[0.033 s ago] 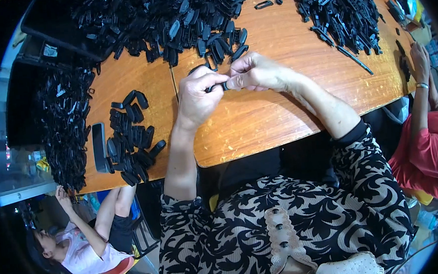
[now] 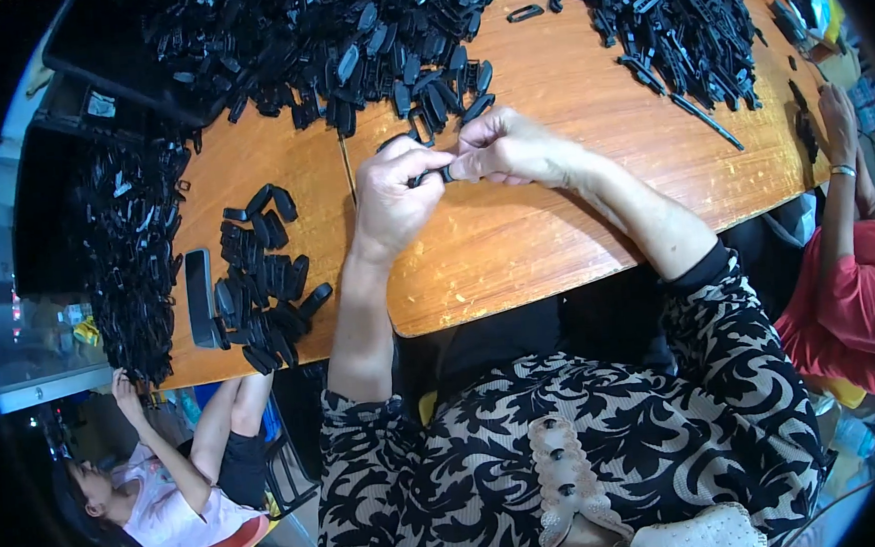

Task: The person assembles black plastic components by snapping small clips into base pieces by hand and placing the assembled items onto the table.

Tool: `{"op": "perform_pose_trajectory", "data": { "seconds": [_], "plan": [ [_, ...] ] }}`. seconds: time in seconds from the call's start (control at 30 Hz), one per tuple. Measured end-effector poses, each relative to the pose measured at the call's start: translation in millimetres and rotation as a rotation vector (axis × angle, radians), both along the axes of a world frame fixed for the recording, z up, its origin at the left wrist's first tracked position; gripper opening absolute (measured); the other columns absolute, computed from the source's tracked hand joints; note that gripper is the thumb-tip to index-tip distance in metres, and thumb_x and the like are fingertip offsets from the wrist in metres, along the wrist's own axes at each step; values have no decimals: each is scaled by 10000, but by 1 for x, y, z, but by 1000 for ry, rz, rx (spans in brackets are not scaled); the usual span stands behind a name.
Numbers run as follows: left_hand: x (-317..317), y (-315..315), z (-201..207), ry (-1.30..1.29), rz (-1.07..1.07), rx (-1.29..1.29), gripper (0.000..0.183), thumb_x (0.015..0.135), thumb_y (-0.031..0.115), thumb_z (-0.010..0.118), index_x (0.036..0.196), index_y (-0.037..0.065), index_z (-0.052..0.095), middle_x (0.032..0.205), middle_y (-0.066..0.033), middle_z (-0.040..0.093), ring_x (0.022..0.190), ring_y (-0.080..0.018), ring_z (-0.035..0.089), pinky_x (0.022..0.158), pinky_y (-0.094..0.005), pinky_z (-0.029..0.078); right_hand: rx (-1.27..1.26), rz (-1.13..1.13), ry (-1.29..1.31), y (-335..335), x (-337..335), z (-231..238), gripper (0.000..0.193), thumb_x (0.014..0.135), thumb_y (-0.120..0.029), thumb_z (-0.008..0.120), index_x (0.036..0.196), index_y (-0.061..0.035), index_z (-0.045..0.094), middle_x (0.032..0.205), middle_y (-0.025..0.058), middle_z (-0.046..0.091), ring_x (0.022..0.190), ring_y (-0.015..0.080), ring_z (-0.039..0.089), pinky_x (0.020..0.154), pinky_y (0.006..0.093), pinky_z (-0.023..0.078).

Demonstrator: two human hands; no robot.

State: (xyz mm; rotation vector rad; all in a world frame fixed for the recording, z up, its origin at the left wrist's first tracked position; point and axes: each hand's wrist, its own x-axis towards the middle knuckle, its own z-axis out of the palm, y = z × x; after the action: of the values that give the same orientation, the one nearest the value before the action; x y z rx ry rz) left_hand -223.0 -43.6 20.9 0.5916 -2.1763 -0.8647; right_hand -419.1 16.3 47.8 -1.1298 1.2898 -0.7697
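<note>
Over the wooden table (image 2: 555,236), my two hands meet at the fingertips. My left hand (image 2: 397,191) is closed, pinching a small black plastic part (image 2: 432,176) between thumb and fingers. From the other side, the bent fingers of my right hand (image 2: 510,149) close on the same part. Fingers cover most of it, so its full shape is hidden. Just beyond my hands lies the near edge of a large heap of black plastic parts (image 2: 364,57). An open black frame-like piece (image 2: 421,127) lies close to my left knuckles.
On the left, a group of black curved pieces (image 2: 277,273) lies beside a long flat black piece (image 2: 201,298). More heaps of black parts stand at the far left (image 2: 131,252) and far right (image 2: 673,28). Other people sit at the left (image 2: 181,500) and right (image 2: 850,298) table edges.
</note>
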Motion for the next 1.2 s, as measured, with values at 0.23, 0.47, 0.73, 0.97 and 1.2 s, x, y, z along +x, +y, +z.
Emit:
{"op": "perform_pose_trajectory", "data": {
  "seconds": [0.23, 0.47, 0.73, 0.97, 1.2],
  "plan": [
    [2, 4, 6, 120, 21, 335, 246, 740, -134, 621, 912, 3, 733, 790, -31, 655, 676, -71, 583, 547, -202, 432, 15, -23, -28, 6, -2, 7, 369, 840, -397, 759, 913, -51, 652, 750, 46, 652, 557, 101, 571, 449, 218, 389],
    [7, 0, 30, 59, -188, 343, 378, 708, -146, 602, 1013, 39, 727, 1046, -9, 639, 708, -27, 520, 565, -172, 392, -129, 155, -205, 10, -2, -13, 373, 869, -413, 734, 821, -57, 634, 670, 24, 593, 555, 87, 547, 434, 213, 373],
    [29, 13, 33, -111, -92, 378, 303, 726, -50, 700, 1014, 43, 723, 981, 12, 631, 683, -23, 476, 584, -183, 378, -109, 77, -91, 11, 20, -9, 432, 880, -458, 710, 748, -62, 603, 581, 11, 524, 478, 74, 483, 424, 216, 363],
    [104, 34, 47, -423, 376, -9, 251, 757, 52, 739, 1003, 7, 716, 982, -100, 676, 817, -213, 637, 743, -304, 497, -928, -52, 783, 1, -12, -21, 191, 872, -172, 667, 1022, -55, 689, 850, 138, 647, 761, 319, 654, 697, 426, 541],
    [81, 20, 75, -444, 530, -408, 332, 752, 86, 725, 1079, 42, 689, 1107, -146, 673, 1064, -316, 594, 936, -399, 466, -923, -5, 1067, -10, -20, -10, 266, 841, -111, 689, 1098, -44, 687, 982, 120, 605, 887, 303, 632, 730, 385, 531]
  ]
}}
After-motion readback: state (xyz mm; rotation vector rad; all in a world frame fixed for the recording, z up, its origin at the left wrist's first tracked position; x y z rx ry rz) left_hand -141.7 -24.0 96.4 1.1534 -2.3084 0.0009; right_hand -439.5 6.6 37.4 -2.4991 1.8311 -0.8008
